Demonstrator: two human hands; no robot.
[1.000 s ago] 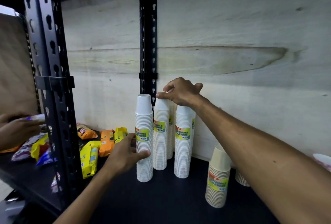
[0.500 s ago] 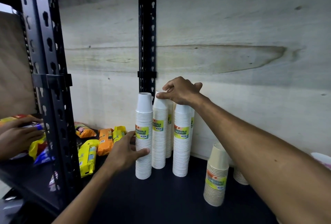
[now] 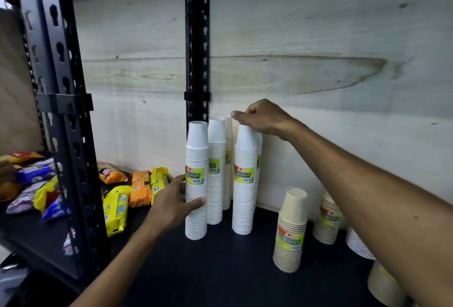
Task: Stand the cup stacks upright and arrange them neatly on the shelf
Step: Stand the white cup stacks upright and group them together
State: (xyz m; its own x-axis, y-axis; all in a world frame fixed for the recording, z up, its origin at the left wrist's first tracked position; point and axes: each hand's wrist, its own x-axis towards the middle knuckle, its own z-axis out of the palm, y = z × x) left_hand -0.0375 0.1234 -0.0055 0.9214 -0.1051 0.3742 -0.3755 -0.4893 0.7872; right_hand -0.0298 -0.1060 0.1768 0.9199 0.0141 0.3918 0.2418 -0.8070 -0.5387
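From the head camera, tall white cup stacks stand upright in a tight bunch on the dark shelf (image 3: 220, 270), near the black post (image 3: 197, 44) and the wooden back wall (image 3: 318, 37).

The left hand (image 3: 175, 202) is on the front left stack (image 3: 196, 179). Its fingers (image 3: 196, 201) are partly open and press on the side, low down — the thumb is on the other side, near the label.

The right hand (image 3: 263, 118) is at the top of the front right stack (image 3: 245, 179). Its fingers are curled in and pinch the top cup.

More white stacks (image 3: 217, 171) stand just behind these two, touching them.

To the right, well apart, a short cream stack (image 3: 290, 230) stands upright. More short stacks (image 3: 327, 221) sit behind the right arm, partly hidden.

On the left, snack bags (image 3: 137, 189) lie flat on the shelf — yellow and orange ones.
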